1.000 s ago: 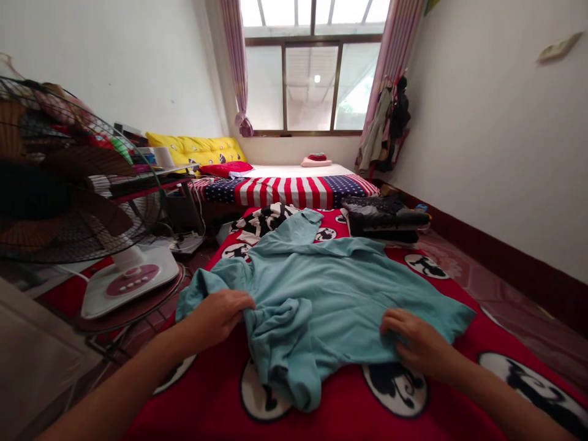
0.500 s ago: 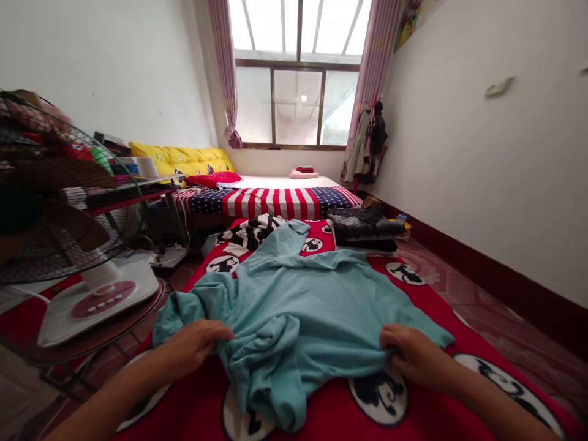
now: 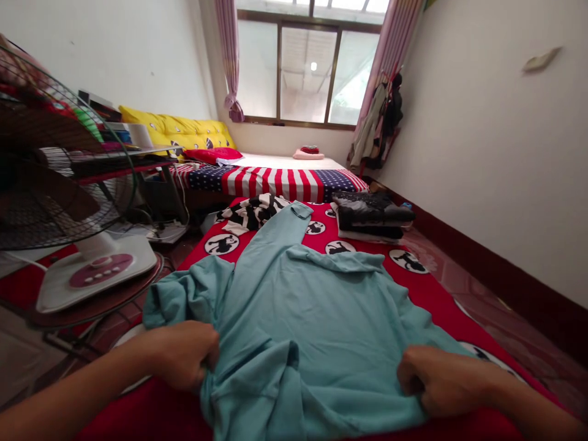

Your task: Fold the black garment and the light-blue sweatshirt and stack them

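Red patterned bedding (image 3: 436, 297) lies beneath a teal garment (image 3: 316, 312), spread between two closed hands.

Left hand (image 3: 188, 354) is curled shut on the garment's near-left edge, its fingertips hidden; right hand (image 3: 441, 376) is clenched on the near-right edge, fingers tucked mostly out of sight. Between them, a bunched fold (image 3: 257, 380) runs off the bottom of the view, so the near hem is partly cut off, and what lies under the fold cannot be made out. Beyond the left hand sits a crumpled part of the cloth; left of it, a fan (image 3: 73, 184) is cropped by the picture's edge. Beyond the right hand lies a dark clothes stack (image 3: 370, 217). Compared with half a second ago, the hands are wider apart and the garment's middle is smoother.
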Demonstrator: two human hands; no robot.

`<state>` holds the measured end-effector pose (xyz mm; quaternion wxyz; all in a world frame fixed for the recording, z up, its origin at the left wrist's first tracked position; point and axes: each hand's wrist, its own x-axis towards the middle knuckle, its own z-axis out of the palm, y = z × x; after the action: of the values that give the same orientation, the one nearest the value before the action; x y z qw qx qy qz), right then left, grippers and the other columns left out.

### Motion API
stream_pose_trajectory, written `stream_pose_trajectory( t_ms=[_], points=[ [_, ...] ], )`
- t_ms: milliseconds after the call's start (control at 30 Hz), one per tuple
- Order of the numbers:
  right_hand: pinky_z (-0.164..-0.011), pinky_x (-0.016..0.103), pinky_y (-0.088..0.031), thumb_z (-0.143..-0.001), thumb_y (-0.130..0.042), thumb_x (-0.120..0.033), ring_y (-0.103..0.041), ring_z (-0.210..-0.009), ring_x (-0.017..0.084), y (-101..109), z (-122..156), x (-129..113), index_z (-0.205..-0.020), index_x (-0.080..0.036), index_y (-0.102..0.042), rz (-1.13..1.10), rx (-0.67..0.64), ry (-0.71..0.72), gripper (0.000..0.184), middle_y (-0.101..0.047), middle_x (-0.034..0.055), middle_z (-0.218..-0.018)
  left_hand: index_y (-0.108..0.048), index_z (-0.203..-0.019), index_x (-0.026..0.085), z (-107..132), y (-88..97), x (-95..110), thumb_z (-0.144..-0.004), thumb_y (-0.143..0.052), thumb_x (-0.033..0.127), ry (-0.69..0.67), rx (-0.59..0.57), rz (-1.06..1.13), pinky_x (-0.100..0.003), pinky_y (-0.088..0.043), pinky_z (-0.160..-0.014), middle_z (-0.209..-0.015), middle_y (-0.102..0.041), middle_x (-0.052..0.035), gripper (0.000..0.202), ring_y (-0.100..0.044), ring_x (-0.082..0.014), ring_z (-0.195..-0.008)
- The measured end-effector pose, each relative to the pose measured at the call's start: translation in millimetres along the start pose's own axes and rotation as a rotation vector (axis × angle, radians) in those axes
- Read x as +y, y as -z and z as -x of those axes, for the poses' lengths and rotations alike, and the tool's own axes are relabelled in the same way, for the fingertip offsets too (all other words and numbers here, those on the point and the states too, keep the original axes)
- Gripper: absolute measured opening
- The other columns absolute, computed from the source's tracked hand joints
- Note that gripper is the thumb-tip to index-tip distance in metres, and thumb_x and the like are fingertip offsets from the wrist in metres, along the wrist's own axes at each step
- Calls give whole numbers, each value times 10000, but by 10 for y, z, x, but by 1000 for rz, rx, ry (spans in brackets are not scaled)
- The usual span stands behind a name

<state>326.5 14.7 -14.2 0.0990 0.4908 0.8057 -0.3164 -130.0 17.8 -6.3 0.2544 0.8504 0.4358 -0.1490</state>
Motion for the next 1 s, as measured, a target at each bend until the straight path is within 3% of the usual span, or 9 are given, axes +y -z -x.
stream_pose_trajectory(
  t_ms=[100,267,333,433,500,600,700,867,1000],
  points=[
    [-515,210,-363,-575,-508,-128,-540,-584,125,245,-265,124,-856,-199,-709,-121,-41,8,352,-631,-14,-670,-752,-927,240,-103,245,-12,-618,-634,201,-33,-58,124,-223,-433,-532,-688,-699,23,333,-586,-159,-583],
    [-607,233,-404,-625,-488,-86,-561,-657,139,587,-905,490,-984,-147,-650,-44,651,-170,398,-620,12,-738,-686,-1095,202,-617,504,-107,-666,-636,199,-231,-42,520,-255,-515,-770,-960,-720,-15,432,-655,-189,-866],
    [-605,232,-405,-615,-512,-67,-573,-660,145,689,-1083,545,-922,-147,-666,8,639,-223,353,-626,11,-720,-719,-986,189,-880,496,-108,-714,-601,205,-339,-63,654,-271,-507,-844,-1040,-712,-33,296,-650,-198,-947],
    [-574,245,-419,-636,-557,-89,-581,-580,158,869,-1249,501,-828,-136,-693,-8,413,-246,240,-616,13,-603,-720,-961,176,-1227,451,-16,-781,-581,249,-399,11,712,-300,-493,-908,-1099,-698,-60,239,-638,-214,-1021],
    [-558,263,-446,-684,-569,-129,-591,-528,168,1001,-1352,460,-1010,-117,-676,-139,352,-281,343,-644,27,-605,-679,-1101,180,-1429,449,90,-818,-572,273,-421,109,648,-325,-480,-948,-1159,-673,-81,317,-623,-219,-1069],
    [-663,312,-518,-745,-593,-192,-683,-735,222,1120,-1577,485,-1415,-101,-364,-347,639,-312,714,-700,151,-1030,-568,-1297,219,-1767,513,210,-862,-556,298,-443,332,373,-378,-385,-1068,-1385,-525,-103,442,-509,-241,-1252],
    [-943,367,-465,-815,-569,-264,-562,-1190,273,1020,-1846,567,-1501,-98,-160,-278,939,-284,816,-444,225,-1426,-488,-1378,247,-2196,610,188,-875,-559,364,-304,517,67,-460,-279,-1134,-1516,-366,-110,522,-331,-294,-1393],
    [-1142,509,-187,-917,-453,-426,-228,-1429,300,585,-2091,583,-1425,-202,-409,140,826,-334,557,-304,117,-1541,-409,-1435,227,-2802,651,2,-929,-414,521,-24,700,-41,-480,-228,-1147,-1539,-321,-128,585,-282,-297,-1418],
    [-1128,485,-228,-925,-437,-427,-285,-1401,289,530,-2047,637,-1364,-203,-494,162,855,-293,496,-324,114,-1531,-438,-1419,252,-2944,590,-46,-924,-401,548,56,825,-75,-438,-189,-1166,-1541,-330,-94,578,-254,-262,-1433]
  ],
)
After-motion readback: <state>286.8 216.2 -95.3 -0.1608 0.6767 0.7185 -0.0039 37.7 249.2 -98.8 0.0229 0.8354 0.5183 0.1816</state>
